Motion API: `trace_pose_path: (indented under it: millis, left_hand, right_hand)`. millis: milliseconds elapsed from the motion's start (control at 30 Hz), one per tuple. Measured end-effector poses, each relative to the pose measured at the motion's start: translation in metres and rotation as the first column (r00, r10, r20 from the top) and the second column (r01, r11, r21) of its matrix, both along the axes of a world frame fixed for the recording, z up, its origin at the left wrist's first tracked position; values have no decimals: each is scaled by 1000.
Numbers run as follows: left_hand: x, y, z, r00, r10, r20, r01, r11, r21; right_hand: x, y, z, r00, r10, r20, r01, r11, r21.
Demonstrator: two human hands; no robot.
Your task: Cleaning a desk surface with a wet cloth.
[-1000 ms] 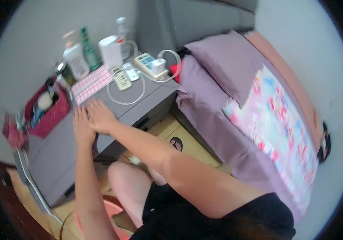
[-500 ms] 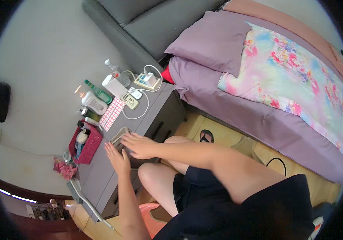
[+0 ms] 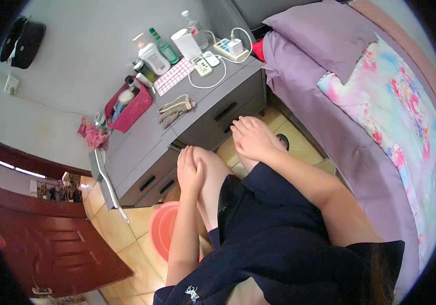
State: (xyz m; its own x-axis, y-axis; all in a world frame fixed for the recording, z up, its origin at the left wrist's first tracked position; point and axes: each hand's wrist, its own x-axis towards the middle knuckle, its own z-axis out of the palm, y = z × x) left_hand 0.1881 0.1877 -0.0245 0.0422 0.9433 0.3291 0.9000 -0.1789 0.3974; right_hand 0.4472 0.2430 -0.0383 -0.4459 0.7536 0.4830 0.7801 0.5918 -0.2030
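Note:
Both hands rest on my bent legs and hold nothing. My left hand (image 3: 191, 170) lies over the left knee, its fingers stretched out. On the right knee, my right hand (image 3: 252, 138) lies flat with the fingers extended. Just beyond them, a small folded beige-brown knit piece (image 3: 175, 110) sits on the grey cabinet top (image 3: 141, 145), apart from both hands. It looks like socks, though I cannot tell its exact kind.
Along the cabinet's back stand a pink basket (image 3: 132, 113), a pump bottle (image 3: 153, 58), a green bottle (image 3: 165, 50), a pink-and-white grid (image 3: 173, 76) and a power strip (image 3: 226, 50). A coral basin (image 3: 163, 229) is on the floor. The bed (image 3: 324, 132) is at right.
Both hands have left the cabinet top and come back onto my knees. The knit piece now lies uncovered on the cabinet. My view has shifted, showing more door, floor and basin.

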Motion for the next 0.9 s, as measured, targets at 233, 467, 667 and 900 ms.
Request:
trace_pose_path:
  millis: [233, 467, 667, 900]
  left_hand:
    - [5, -14, -3, 1000, 8, -9, -8, 999, 44]
    - [7, -15, -4, 999, 17, -40, -16, 1000, 17]
    - [-26, 2, 14, 995, -73, 61, 77, 995, -64]
    - [-31, 52, 33, 544, -824, -155, 701, 549, -456]
  right_hand:
    - [-8, -19, -5, 998, 33, -45, -33, 999, -2]
    - [-7, -17, -9, 999, 30, 18, -30, 1000, -9]
    - [3, 10, 27, 976, 217, -20, -217, 972, -87]
    - [45, 80, 79, 624, 765, 157, -657, 623, -425]
